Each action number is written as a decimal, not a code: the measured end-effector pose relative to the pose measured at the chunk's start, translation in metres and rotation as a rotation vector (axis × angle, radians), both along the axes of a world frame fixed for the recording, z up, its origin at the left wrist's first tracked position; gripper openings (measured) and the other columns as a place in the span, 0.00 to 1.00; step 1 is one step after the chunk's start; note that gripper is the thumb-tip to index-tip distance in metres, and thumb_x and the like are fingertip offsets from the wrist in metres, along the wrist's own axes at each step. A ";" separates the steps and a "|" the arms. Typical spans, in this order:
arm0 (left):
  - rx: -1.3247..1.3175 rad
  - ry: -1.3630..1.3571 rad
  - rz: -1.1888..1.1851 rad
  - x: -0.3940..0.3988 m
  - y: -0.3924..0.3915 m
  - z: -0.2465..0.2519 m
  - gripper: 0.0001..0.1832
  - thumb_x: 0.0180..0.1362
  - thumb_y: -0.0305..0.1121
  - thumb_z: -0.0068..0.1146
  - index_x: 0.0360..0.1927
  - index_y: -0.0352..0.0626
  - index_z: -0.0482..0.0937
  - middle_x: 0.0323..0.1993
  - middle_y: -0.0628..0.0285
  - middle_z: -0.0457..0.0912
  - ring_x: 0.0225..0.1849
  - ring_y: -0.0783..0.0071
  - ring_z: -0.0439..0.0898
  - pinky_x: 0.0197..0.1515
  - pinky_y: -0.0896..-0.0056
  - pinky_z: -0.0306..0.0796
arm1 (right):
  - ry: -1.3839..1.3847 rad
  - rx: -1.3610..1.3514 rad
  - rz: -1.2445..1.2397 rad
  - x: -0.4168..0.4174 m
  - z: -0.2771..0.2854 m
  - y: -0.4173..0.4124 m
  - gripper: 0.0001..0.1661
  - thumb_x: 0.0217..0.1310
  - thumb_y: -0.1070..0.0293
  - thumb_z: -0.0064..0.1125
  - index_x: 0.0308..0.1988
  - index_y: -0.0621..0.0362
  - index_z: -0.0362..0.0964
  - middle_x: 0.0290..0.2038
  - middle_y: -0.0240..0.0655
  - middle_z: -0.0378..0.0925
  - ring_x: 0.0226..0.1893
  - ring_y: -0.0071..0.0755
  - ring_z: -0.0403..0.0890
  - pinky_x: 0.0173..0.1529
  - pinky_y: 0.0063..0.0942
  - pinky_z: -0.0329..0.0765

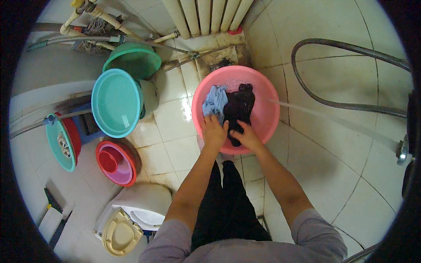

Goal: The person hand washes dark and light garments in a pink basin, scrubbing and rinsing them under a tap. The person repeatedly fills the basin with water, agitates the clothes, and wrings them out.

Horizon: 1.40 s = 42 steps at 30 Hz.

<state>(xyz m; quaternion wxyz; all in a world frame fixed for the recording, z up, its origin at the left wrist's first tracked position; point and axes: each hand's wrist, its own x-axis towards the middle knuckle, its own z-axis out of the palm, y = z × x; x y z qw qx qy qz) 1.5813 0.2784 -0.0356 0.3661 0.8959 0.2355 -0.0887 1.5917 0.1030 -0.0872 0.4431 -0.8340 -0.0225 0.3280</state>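
A pink plastic basin (268, 115) stands on the tiled floor in front of me. Inside it, a light blue cloth (215, 100) lies at the left beside a wet black garment (240, 105). My left hand (213, 130) rests over the near end of the blue cloth, fingers spread; whether it grips any cloth is unclear. The near part of the black garment is under my right hand (246, 135), whose thumb and fingers are apart at its edge. A stream of water (329, 118) runs from a metal tap (402, 153) at the right into the basin.
At the left are a turquoise basin (116, 103), a green basin (131, 62) and a red basin (134, 164) with smaller ones inside. A toilet (148, 200) stands at lower left. A grey hose (296, 65) loops along the right wall. Pale pipes (205, 16) stand at the top.
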 end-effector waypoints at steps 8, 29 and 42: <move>0.006 0.422 -0.263 0.014 -0.019 -0.048 0.70 0.35 0.66 0.66 0.71 0.37 0.37 0.72 0.40 0.34 0.72 0.40 0.31 0.69 0.39 0.34 | -0.439 -0.470 -0.089 0.116 0.008 0.064 0.38 0.52 0.50 0.62 0.60 0.49 0.63 0.62 0.49 0.59 0.62 0.57 0.59 0.61 0.55 0.60; 0.027 0.191 -0.164 -0.003 -0.024 -0.094 0.67 0.35 0.53 0.72 0.70 0.37 0.39 0.73 0.48 0.37 0.73 0.51 0.39 0.71 0.50 0.38 | -0.608 -0.523 0.479 0.066 0.040 0.056 0.24 0.47 0.60 0.62 0.48 0.43 0.75 0.51 0.43 0.67 0.54 0.56 0.63 0.53 0.56 0.64; -0.084 0.321 -0.228 0.012 -0.022 -0.067 0.69 0.36 0.54 0.73 0.70 0.35 0.35 0.72 0.43 0.37 0.73 0.45 0.37 0.71 0.48 0.36 | -0.077 -0.599 0.152 0.160 -0.048 0.098 0.21 0.58 0.55 0.50 0.43 0.59 0.76 0.40 0.45 0.77 0.41 0.50 0.76 0.51 0.45 0.71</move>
